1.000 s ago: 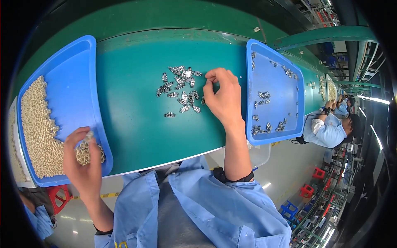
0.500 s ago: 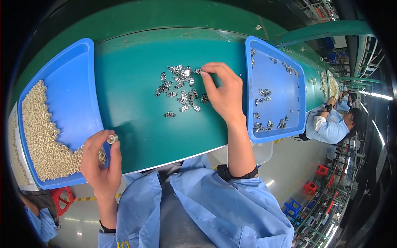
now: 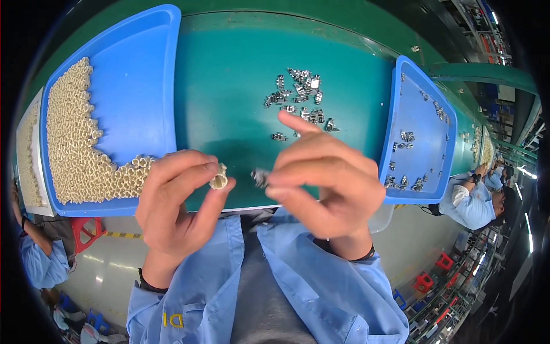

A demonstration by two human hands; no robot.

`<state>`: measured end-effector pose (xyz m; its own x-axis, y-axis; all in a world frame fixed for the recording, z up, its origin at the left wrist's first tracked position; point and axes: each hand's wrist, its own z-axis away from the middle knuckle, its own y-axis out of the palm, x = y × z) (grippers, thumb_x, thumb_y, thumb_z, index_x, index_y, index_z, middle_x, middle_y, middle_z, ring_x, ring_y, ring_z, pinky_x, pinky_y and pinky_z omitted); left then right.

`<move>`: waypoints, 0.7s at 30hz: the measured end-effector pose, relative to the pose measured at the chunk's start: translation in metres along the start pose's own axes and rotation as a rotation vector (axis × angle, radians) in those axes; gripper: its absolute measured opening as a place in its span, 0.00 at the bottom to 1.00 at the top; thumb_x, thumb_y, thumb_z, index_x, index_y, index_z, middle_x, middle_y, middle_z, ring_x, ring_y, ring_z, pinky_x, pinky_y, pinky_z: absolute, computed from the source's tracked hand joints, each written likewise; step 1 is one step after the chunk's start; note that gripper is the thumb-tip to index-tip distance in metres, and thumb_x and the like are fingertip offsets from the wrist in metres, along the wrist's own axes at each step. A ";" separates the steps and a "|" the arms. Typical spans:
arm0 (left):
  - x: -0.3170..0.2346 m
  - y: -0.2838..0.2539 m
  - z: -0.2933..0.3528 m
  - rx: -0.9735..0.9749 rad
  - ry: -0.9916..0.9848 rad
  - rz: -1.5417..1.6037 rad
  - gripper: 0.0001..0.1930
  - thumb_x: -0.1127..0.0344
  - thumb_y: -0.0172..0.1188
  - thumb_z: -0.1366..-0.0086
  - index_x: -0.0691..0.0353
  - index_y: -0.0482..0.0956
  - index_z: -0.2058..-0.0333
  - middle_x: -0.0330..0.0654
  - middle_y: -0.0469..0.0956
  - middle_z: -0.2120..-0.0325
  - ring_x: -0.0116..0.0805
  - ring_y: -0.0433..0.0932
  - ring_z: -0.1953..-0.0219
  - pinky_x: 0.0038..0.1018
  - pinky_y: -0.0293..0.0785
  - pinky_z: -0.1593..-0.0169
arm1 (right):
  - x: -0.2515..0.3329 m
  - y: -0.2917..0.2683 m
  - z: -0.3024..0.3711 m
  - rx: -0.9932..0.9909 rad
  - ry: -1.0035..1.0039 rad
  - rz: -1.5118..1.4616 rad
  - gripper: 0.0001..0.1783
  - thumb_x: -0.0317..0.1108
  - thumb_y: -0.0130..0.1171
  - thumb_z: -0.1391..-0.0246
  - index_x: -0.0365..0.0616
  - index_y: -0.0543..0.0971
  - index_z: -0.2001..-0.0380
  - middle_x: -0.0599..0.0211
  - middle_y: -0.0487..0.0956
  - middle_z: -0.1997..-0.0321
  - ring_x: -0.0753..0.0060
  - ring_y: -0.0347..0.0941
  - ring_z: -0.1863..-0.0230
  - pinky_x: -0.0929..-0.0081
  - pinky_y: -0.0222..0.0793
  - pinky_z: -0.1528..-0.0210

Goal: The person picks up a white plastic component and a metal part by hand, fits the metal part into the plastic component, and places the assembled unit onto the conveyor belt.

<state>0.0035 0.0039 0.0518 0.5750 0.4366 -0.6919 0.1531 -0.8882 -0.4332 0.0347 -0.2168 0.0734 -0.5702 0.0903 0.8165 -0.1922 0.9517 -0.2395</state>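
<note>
Pinched between the fingertips of my left hand (image 3: 180,200) is a small cream ring-shaped part (image 3: 219,180), its round opening showing. Opposite it, my right hand (image 3: 329,186) grips a small shiny metal clip (image 3: 260,178) between thumb and fingers, with one finger raised. A short gap separates the two parts. Beyond my right hand, a loose pile of metal clips (image 3: 306,86) lies on the green work surface (image 3: 223,80). The right hand hides part of that pile's near side.
On the left stands a blue tray (image 3: 137,74) with a heap of cream parts (image 3: 71,143). Another blue tray (image 3: 395,129) at the right holds scattered metal clips. Co-workers (image 3: 472,198) sit at the far right and at the left edge. A red stool (image 3: 86,234) stands below the left tray.
My right hand has come back from the pile toward me with a metal clip. The left hand has moved right with the cream part, so both hands are now close together.
</note>
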 end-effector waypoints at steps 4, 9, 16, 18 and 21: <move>-0.002 0.000 0.000 -0.012 0.012 0.008 0.18 0.82 0.76 0.48 0.70 0.80 0.59 0.54 0.82 0.63 0.40 0.83 0.66 0.29 0.79 0.66 | 0.010 0.011 -0.002 0.062 -0.048 0.056 0.12 0.20 0.74 0.54 0.35 0.86 0.64 0.57 0.85 0.68 0.65 0.82 0.69 0.36 0.67 0.31; -0.004 -0.002 0.001 -0.035 0.022 -0.043 0.19 0.83 0.75 0.49 0.68 0.80 0.59 0.51 0.82 0.63 0.38 0.83 0.66 0.27 0.79 0.67 | 0.013 0.022 -0.005 0.046 -0.035 0.042 0.11 0.22 0.75 0.53 0.36 0.86 0.64 0.58 0.85 0.69 0.67 0.82 0.71 0.35 0.64 0.30; -0.005 -0.001 0.003 -0.035 0.023 -0.046 0.20 0.84 0.74 0.52 0.67 0.81 0.59 0.50 0.82 0.63 0.39 0.83 0.67 0.27 0.79 0.68 | 0.015 0.025 -0.004 0.044 -0.036 0.066 0.10 0.21 0.74 0.53 0.36 0.87 0.65 0.59 0.85 0.69 0.67 0.83 0.71 0.35 0.63 0.29; -0.005 -0.001 0.004 -0.038 0.030 -0.053 0.21 0.84 0.74 0.52 0.67 0.81 0.59 0.50 0.82 0.63 0.39 0.83 0.67 0.27 0.79 0.68 | 0.017 0.024 -0.004 0.049 -0.036 0.094 0.09 0.21 0.74 0.53 0.37 0.87 0.65 0.59 0.85 0.69 0.67 0.83 0.71 0.35 0.63 0.29; -0.005 -0.001 0.005 -0.043 0.043 -0.065 0.21 0.84 0.74 0.53 0.67 0.81 0.58 0.50 0.82 0.63 0.39 0.83 0.67 0.28 0.79 0.68 | 0.018 0.026 -0.004 0.054 -0.039 0.110 0.09 0.21 0.74 0.53 0.37 0.87 0.66 0.59 0.85 0.69 0.67 0.83 0.71 0.35 0.63 0.29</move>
<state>-0.0039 0.0030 0.0530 0.5965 0.4877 -0.6374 0.2248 -0.8639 -0.4507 0.0223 -0.1898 0.0841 -0.6206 0.1810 0.7629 -0.1688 0.9193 -0.3555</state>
